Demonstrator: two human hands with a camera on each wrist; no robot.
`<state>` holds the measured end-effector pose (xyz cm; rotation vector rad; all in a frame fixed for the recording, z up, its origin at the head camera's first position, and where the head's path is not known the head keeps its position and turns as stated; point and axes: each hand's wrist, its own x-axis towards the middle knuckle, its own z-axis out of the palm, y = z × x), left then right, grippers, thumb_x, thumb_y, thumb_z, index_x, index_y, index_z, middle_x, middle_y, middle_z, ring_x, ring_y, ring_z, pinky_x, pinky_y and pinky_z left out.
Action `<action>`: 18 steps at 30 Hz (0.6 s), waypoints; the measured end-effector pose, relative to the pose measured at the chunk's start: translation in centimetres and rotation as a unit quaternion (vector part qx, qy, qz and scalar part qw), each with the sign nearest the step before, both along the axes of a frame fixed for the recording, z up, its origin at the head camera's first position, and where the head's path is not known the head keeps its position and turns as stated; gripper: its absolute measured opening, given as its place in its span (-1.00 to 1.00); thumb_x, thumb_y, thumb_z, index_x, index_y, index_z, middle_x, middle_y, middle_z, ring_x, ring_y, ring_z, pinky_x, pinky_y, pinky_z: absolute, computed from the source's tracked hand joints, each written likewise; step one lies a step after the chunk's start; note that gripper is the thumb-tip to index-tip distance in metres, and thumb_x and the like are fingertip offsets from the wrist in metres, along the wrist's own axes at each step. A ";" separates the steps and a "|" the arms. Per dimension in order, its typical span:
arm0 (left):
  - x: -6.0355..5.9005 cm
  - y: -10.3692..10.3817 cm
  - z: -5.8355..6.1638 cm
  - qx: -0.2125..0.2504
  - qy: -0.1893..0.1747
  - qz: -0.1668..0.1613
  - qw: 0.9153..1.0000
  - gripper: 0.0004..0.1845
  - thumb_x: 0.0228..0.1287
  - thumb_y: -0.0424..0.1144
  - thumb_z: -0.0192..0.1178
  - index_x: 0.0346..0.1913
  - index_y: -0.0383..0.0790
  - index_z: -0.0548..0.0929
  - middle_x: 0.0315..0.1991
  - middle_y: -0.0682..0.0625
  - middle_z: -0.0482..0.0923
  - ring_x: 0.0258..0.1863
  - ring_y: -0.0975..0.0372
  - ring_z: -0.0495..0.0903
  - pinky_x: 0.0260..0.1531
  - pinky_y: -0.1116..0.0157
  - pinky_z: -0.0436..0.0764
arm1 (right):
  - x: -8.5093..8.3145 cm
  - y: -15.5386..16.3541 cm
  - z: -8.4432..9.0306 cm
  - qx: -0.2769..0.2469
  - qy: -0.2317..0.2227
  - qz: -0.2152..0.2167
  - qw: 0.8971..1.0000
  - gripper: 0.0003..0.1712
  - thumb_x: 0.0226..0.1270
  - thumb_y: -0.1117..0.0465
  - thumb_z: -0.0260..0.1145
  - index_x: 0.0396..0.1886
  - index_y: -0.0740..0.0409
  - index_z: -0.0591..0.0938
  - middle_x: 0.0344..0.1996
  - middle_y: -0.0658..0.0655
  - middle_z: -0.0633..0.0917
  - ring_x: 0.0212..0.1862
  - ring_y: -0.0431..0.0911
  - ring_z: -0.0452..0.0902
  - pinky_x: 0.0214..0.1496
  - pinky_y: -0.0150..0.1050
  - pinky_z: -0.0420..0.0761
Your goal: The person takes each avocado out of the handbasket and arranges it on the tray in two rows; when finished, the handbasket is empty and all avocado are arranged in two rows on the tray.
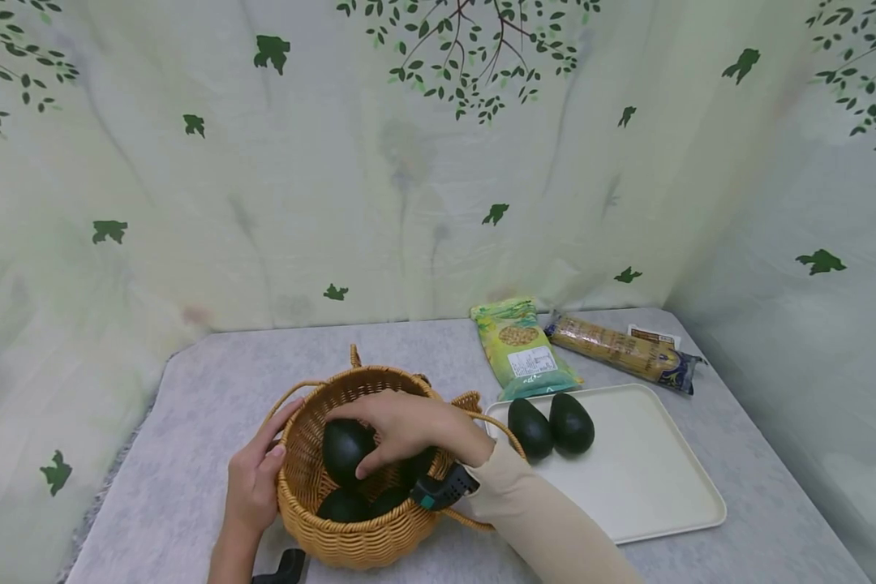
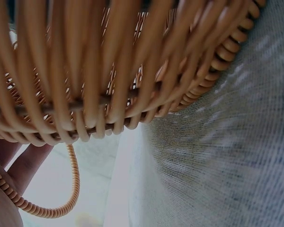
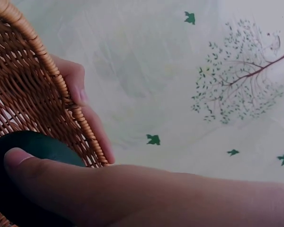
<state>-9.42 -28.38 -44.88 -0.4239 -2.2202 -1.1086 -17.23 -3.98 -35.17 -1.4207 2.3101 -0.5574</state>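
Left hand [image 1: 251, 474] grips the near-left rim of the wicker basket [image 1: 380, 535], thumb curled over the edge. Right hand [image 1: 409, 426] is down inside, fingers curled round one avocado [image 1: 345, 448] (two more dark ones lie beneath it). Right of the basket, a white tray [image 1: 657, 478] carries two avocados [image 1: 551, 426]. Farther back on the worktop [image 1: 212, 389]: two food packets [image 1: 584, 349].

Soft, even light, faint shadows; wrist views dim, blurred up close.
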 end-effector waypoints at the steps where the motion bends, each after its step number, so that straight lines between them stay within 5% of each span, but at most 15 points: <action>1: 0.0 0.0 0.0 0.000 0.000 0.000 1.000 -0.46 0.44 -0.40 -0.15 0.39 -0.20 0.58 0.30 0.13 0.61 -0.13 0.36 0.74 -0.18 0.58 0.59 | 0.1 0.1 0.1 -0.004 0.002 0.001 1.000 -0.07 0.28 -0.03 0.53 0.57 0.01 0.34 0.44 -0.03 0.49 0.33 -0.21 0.50 0.27 -0.39 0.48; 18: -0.2 -0.1 -0.3 -0.001 -0.007 0.007 1.000 -0.45 0.44 -0.40 -0.17 0.39 -0.19 0.58 0.30 0.15 0.61 -0.07 0.42 0.71 -0.15 0.60 0.58 | 1.3 2.5 1.6 -0.066 0.012 0.001 0.998 -0.06 0.28 -0.03 0.52 0.59 -0.03 0.32 0.49 -0.02 0.45 0.37 -0.21 0.47 0.35 -0.38 0.45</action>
